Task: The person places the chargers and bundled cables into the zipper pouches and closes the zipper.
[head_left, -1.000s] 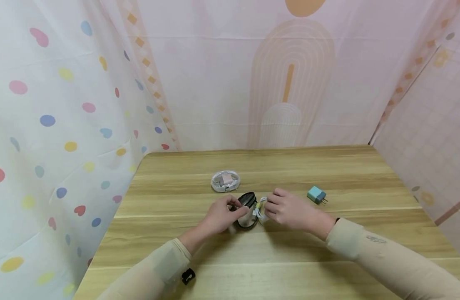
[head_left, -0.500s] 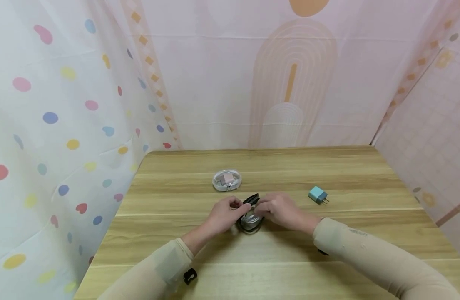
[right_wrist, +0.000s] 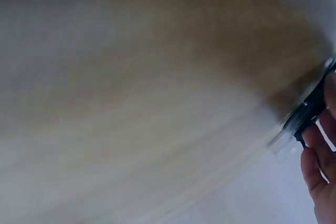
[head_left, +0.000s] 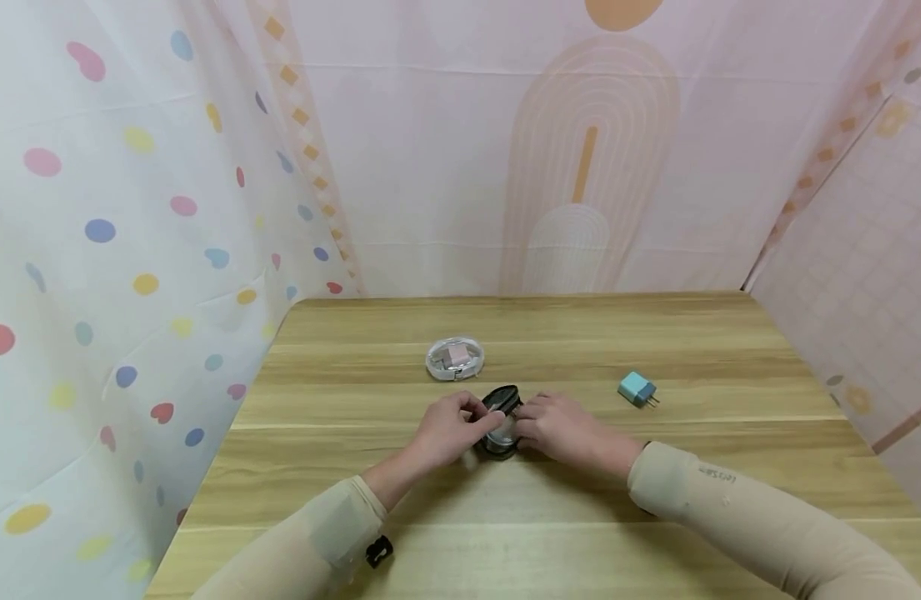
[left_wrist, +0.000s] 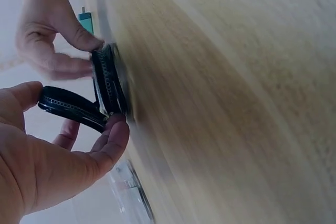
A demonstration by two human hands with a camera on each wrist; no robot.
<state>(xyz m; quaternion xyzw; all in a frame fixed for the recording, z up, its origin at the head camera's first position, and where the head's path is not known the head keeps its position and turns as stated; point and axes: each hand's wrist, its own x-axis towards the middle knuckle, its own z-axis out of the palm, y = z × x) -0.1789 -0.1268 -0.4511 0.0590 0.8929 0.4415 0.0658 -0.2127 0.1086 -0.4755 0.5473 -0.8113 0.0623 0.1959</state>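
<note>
A small round zip case (head_left: 499, 450), clear with black zippered rims, stands partly unfolded on the table between both hands. My left hand (head_left: 443, 429) pinches its raised lid; in the left wrist view, thumb and fingers hold that upper half (left_wrist: 71, 107) near the hinge side. At the right edge of the case, my right hand (head_left: 561, 429) grips the lower half (left_wrist: 107, 77), thumb on the zippered rim. A pale loop seems to lie inside, but the fingers and rims hide most of it. The right wrist view shows only the right hand's fingers (right_wrist: 317, 156) against the black rim.
Behind the hands, a clear oval case (head_left: 455, 359) contains a pinkish block and a white cable. A teal plug adapter (head_left: 637, 389) with metal prongs lies to the right. Beside the left sleeve is a black clip (head_left: 379, 551). Patterned curtains (head_left: 430, 150) enclose the wooden table (head_left: 505, 533).
My right hand has moved left with the white coiled cable, into the zip case; the coil no longer shows in its fingers, which now lie lower at the rim. My left hand keeps its hold.
</note>
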